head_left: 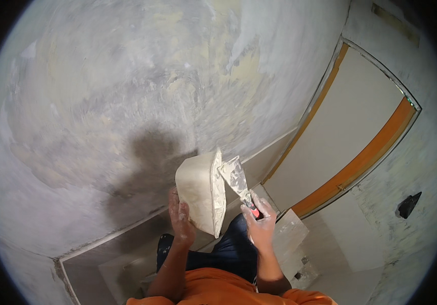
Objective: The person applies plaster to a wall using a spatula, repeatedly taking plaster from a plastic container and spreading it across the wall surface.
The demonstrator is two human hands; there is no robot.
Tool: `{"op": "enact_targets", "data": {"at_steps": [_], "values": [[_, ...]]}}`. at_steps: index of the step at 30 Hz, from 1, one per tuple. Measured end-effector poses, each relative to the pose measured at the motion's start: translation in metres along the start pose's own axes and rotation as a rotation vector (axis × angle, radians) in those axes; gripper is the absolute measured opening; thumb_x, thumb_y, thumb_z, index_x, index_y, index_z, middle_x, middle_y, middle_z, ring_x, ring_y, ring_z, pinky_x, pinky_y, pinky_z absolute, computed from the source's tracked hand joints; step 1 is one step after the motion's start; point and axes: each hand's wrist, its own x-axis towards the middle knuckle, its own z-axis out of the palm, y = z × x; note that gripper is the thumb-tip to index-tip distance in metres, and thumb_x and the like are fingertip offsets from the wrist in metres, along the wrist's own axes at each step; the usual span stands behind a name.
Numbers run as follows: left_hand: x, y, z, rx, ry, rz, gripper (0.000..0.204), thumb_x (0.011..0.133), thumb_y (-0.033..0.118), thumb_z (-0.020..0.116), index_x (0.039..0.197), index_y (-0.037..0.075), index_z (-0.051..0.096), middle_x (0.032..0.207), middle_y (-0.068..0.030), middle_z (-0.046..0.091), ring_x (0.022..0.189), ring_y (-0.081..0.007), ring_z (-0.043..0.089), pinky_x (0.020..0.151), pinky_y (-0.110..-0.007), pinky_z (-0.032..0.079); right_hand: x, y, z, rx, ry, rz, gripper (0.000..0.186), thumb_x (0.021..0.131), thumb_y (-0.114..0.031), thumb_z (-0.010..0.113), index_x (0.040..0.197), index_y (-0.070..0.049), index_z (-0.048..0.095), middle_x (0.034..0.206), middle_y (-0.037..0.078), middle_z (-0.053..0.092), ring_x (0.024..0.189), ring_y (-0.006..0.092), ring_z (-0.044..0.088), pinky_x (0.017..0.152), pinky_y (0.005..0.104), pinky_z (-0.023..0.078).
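My left hand (pixel 182 221) grips a plaster-smeared, off-white tub (pixel 195 190) from its left side, fingers against its outer wall. The tub is tipped on its side, so its caked rim faces right and its inside is mostly hidden. In my right hand (pixel 261 223) is a putty knife (pixel 236 178) with a red and black handle. Its blade, coated in pale filler, points up and left and appears to meet the tub's rim. Both hands are whitened with plaster.
Ahead stands a wall (pixel 127 91) with patchy grey and yellowish plaster, carrying my shadow. To the right is a doorway with an orange-brown frame (pixel 376 152). A dark hole (pixel 409 205) shows in the right wall. Below lies a pale, stained board (pixel 289 231).
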Motion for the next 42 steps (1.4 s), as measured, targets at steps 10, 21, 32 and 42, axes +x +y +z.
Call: {"op": "enact_targets", "data": {"at_steps": [10, 21, 32, 42], "values": [[0.011, 0.002, -0.002, -0.399, 0.234, -0.239, 0.070, 0.105, 0.053, 0.044, 0.154, 0.004, 0.034, 0.147, -0.0157, 0.049, 0.132, -0.0309, 0.053, 0.111, -0.046, 0.044, 0.018, -0.011, -0.016, -0.301, -0.197, 0.028, 0.027, 0.094, -0.013, 0.068, 0.116, 0.003, 0.072, 0.077, 0.013, 0.071, 0.072, 0.0155, 0.064, 0.072, 0.0329, 0.051], [0.019, 0.015, -0.010, -0.438, 0.174, -0.208, 0.068, 0.106, 0.056, 0.040, 0.152, 0.006, 0.038, 0.147, -0.0139, 0.051, 0.130, -0.0319, 0.055, 0.108, -0.046, 0.048, 0.003, -0.027, -0.021, 0.064, -0.243, 0.122, 0.030, 0.089, -0.005, 0.071, 0.117, 0.004, 0.069, 0.094, 0.003, 0.069, 0.086, 0.0083, 0.058, 0.082, 0.0257, 0.049], [0.050, 0.013, 0.011, -0.604, 0.012, -0.317, 0.072, 0.103, 0.056, 0.050, 0.150, 0.003, 0.039, 0.141, -0.0165, 0.054, 0.130, -0.0330, 0.056, 0.109, -0.049, 0.047, 0.000, -0.056, -0.018, -0.095, -0.147, -0.256, 0.033, 0.081, 0.000, 0.077, 0.113, 0.003, 0.069, 0.093, 0.013, 0.071, 0.082, 0.0200, 0.067, 0.078, 0.0296, 0.052], [0.035, 0.013, 0.012, -0.582, 0.009, -0.352, 0.073, 0.103, 0.060, 0.047, 0.149, 0.004, 0.040, 0.141, -0.0180, 0.054, 0.127, -0.0337, 0.058, 0.106, -0.051, 0.049, -0.004, -0.030, -0.016, -0.093, -0.377, -0.011, 0.029, 0.087, -0.006, 0.075, 0.115, 0.002, 0.073, 0.094, 0.013, 0.075, 0.080, 0.0140, 0.066, 0.078, 0.0275, 0.051]]}}
